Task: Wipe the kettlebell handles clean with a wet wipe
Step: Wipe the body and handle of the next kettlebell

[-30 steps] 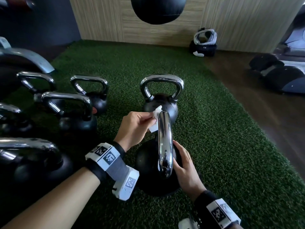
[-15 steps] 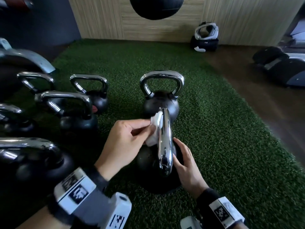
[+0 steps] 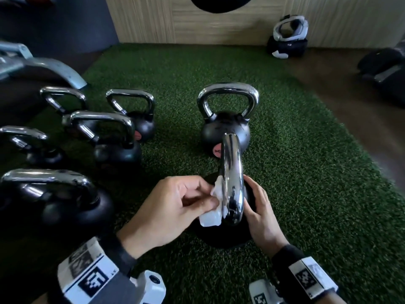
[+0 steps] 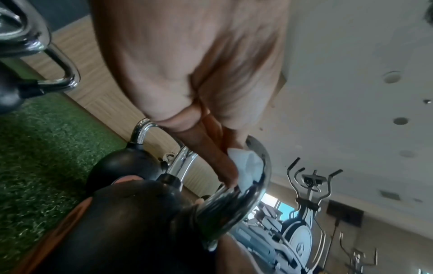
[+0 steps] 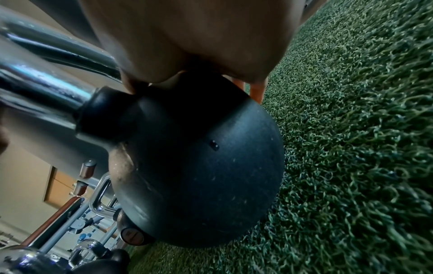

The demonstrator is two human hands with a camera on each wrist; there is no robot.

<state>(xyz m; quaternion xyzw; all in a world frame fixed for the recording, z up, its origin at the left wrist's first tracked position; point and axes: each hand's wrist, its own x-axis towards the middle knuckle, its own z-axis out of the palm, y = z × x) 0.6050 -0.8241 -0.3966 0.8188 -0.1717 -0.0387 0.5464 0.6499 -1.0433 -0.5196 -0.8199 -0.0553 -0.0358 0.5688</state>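
Left hand [image 3: 175, 207] pinches the wet wipe [image 3: 213, 207] against the near kettlebell's chrome handle [image 3: 232, 178] on the turf; right hand [image 3: 262, 213] lies open, steadying the black ball. Best press firmly, wrapping around the whole bar.

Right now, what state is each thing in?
wet wipe: crumpled, pressed on the handle's left side
kettlebell handle: being wiped
left hand: pinches the wipe
right hand: rests on the near kettlebell's body
far kettlebell: upright, untouched
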